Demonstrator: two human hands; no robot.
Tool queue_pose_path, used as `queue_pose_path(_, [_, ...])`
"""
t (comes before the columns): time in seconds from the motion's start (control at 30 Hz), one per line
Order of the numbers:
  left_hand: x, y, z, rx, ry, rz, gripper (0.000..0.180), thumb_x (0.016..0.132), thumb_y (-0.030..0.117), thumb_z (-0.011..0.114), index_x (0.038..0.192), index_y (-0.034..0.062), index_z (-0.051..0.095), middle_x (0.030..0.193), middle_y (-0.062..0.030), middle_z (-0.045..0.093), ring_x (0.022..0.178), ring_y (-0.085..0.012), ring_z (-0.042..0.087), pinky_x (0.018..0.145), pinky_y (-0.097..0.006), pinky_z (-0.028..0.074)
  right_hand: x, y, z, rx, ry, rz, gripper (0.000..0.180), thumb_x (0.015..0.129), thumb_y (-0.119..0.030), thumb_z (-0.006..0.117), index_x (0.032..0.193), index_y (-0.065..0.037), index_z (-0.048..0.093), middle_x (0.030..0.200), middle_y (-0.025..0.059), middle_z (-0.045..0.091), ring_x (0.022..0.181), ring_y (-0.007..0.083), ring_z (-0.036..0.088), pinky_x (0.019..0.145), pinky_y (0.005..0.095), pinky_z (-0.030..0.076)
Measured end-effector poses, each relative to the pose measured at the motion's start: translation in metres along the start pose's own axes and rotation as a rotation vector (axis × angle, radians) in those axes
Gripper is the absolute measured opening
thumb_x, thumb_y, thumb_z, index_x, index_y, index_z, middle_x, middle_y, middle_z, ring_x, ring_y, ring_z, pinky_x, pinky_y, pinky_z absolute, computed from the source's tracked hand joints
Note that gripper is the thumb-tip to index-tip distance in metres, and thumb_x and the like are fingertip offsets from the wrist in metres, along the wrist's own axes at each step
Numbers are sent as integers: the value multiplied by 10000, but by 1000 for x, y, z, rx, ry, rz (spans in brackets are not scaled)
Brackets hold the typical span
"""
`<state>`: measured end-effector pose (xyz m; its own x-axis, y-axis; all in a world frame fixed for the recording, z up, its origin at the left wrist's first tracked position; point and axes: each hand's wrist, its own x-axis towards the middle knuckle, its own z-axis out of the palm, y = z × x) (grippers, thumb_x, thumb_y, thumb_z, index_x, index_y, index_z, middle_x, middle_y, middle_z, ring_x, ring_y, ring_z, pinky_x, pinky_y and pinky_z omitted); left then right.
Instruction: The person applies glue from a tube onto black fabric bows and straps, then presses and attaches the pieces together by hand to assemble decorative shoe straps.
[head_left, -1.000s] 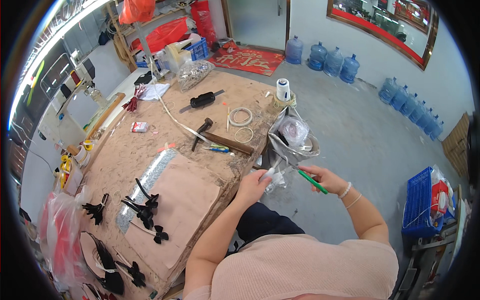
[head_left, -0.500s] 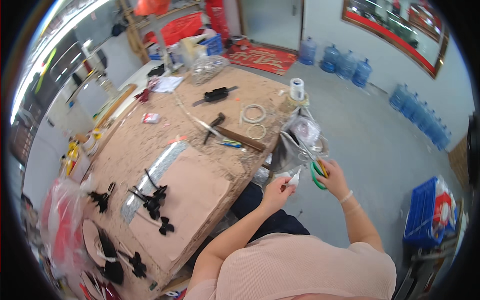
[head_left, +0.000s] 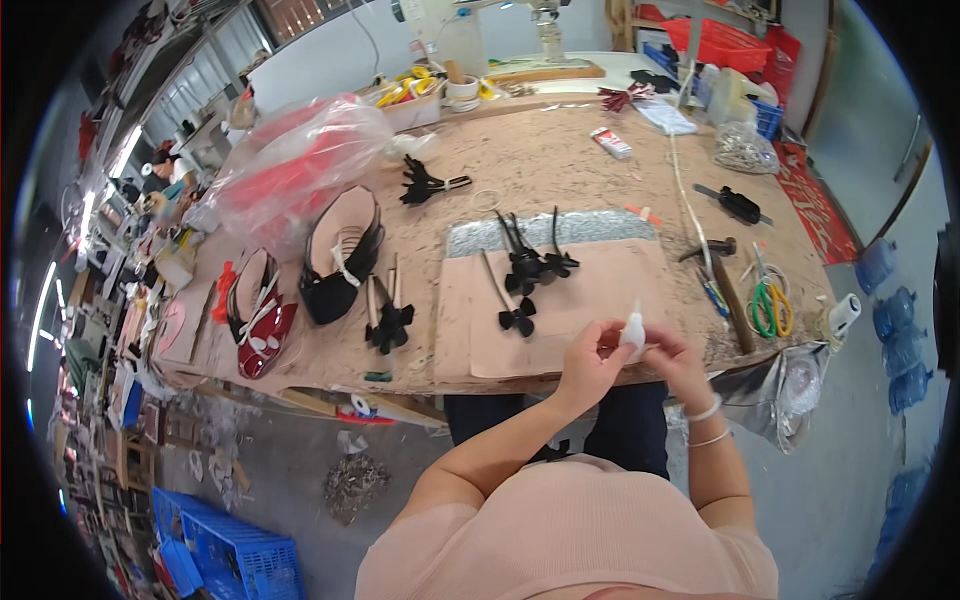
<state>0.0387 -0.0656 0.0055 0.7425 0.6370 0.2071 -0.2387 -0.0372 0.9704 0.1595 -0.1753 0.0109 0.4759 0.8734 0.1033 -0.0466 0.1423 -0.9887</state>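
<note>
Over the near edge of the pink sheet [head_left: 600,290], my left hand [head_left: 590,365] pinches a small white bottle with a thin pointed nozzle [head_left: 633,330], tip up. My right hand [head_left: 680,370] is close against the bottle's other side, its fingers slightly blurred; whether it grips the bottle is unclear. Several black bow-like pieces with straps [head_left: 527,270] lie on the sheet. One loose black bow piece [head_left: 388,322] sits to its left. Scissors with green and yellow handles [head_left: 770,308] rest on the table to the right.
A black shoe upper [head_left: 335,290] and a red-and-black one [head_left: 264,340] lie at left, by a clear plastic bag with red contents [head_left: 310,165]. A hammer [head_left: 730,290] and a white spool [head_left: 845,312] are at right. A blue crate [head_left: 235,550] stands on the floor.
My view has turned left toward the table. Both hands have come over its near edge with the bottle. The scissors have left my right hand and now lie on the table.
</note>
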Motion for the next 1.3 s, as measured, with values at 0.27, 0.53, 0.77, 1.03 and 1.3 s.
queue_pose_path(0.27, [19, 7, -95, 746, 361, 73, 349, 733, 201, 664, 985, 7, 519, 974, -125, 527, 812, -226, 539, 715, -335, 444, 34, 10, 33, 161, 105, 53, 170, 838, -96, 547, 973, 2, 578, 824, 26, 601, 708, 76, 553, 642, 204, 455])
queue_pose_path(0.53, [12, 4, -118, 1153, 269, 106, 361, 728, 228, 674, 965, -4, 533, 925, -109, 560, 879, -249, 534, 755, -358, 426, 36, 12, 48, 96, 44, 29, 225, 821, -34, 550, 1035, 34, 560, 871, 44, 588, 721, 86, 560, 655, 208, 470])
queue_pose_path(0.77, [-5, 35, -110, -423, 210, -240, 123, 836, 40, 535, 957, 20, 534, 891, -50, 592, 731, -113, 584, 650, -233, 489, 13, -20, 56, -279, -1, -284, 221, 755, 36, 590, 974, 2, 589, 851, 72, 557, 705, 129, 561, 610, 227, 459])
queue_pose_path(1.03, [-13, 49, -93, -396, 217, -155, 123, 832, 1, 529, 953, 1, 507, 843, -78, 583, 746, -142, 587, 683, -245, 487, 14, -24, 64, -472, 97, -537, 235, 726, 45, 607, 951, -19, 585, 843, 107, 550, 685, 226, 558, 580, 265, 456])
queue_pose_path(1.3, [-14, 46, -93, -362, 160, -157, 125, 827, -1, 533, 940, 42, 503, 886, -84, 594, 772, -154, 591, 701, -260, 492, 12, -27, 61, -560, 94, -543, 240, 734, 31, 600, 961, -41, 571, 826, 95, 525, 658, 236, 544, 559, 295, 445])
